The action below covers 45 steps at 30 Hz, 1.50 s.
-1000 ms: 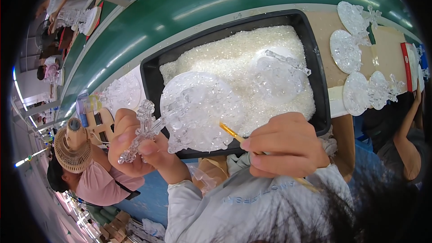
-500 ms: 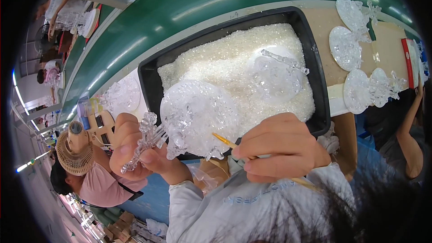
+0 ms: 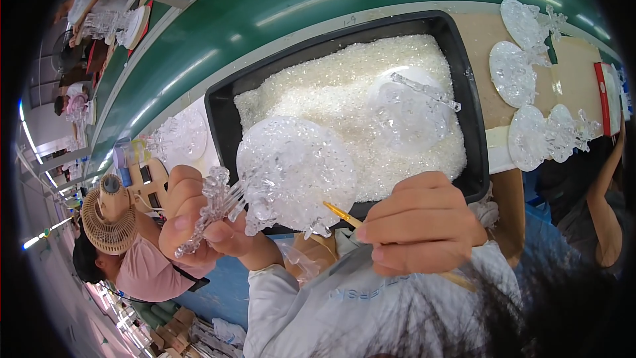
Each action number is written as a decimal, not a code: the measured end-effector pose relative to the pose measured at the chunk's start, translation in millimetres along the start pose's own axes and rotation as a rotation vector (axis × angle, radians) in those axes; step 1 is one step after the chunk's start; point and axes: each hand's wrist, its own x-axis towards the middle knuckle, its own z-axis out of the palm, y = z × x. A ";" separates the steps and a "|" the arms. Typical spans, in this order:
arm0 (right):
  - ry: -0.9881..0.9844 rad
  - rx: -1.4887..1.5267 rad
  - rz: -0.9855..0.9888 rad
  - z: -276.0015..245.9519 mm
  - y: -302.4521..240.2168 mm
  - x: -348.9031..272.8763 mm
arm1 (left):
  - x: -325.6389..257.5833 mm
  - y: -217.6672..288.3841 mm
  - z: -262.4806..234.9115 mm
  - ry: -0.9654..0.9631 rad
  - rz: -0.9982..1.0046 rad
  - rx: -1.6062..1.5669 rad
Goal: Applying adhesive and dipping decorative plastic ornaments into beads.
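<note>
My left hand (image 3: 189, 215) is closed round the clear stem of a transparent ornament. Its wide round disc (image 3: 298, 166), speckled with glittery bits, tilts over the near left part of a black tray (image 3: 465, 69). A thin paintbrush (image 3: 342, 213) with a yellow tip is pinched in my right hand (image 3: 424, 225). The brush tip lies in front of the disc's lower right part; whether it touches, I cannot tell. White, sparkling granules (image 3: 298, 86) fill much of the tray. Another clear disc piece (image 3: 404, 116) with a stem lies on them at the right.
Several clear disc ornaments (image 3: 513, 74) stand on the board right of the tray, and more (image 3: 180, 134) at its left. A green belt (image 3: 298, 10) runs behind. A fan (image 3: 109, 219) and a person in pink (image 3: 156, 265) are at left; another person's arm (image 3: 601, 209) is at right.
My right hand and the paintbrush have shifted slightly to the right, the tip moving across the disc. My left hand and the ornament have hardly moved.
</note>
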 end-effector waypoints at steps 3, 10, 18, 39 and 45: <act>-0.002 0.004 0.002 2.5 0.3 -1.1 | -2.1 1.0 -12.1 -0.122 -0.001 -0.034; 0.111 0.003 -0.038 2.0 -4.5 2.1 | -2.7 -1.6 -17.1 -0.009 -0.044 -0.059; 0.095 0.016 -0.029 2.4 -4.7 3.0 | 6.3 -0.2 5.2 0.040 0.014 0.000; 0.143 -0.159 -0.016 -2.7 -5.2 -1.0 | 8.7 -0.1 5.1 0.002 0.033 0.005; 0.187 -0.177 -0.018 0.7 1.0 -5.9 | 23.5 -1.8 -24.6 -0.431 0.011 -0.103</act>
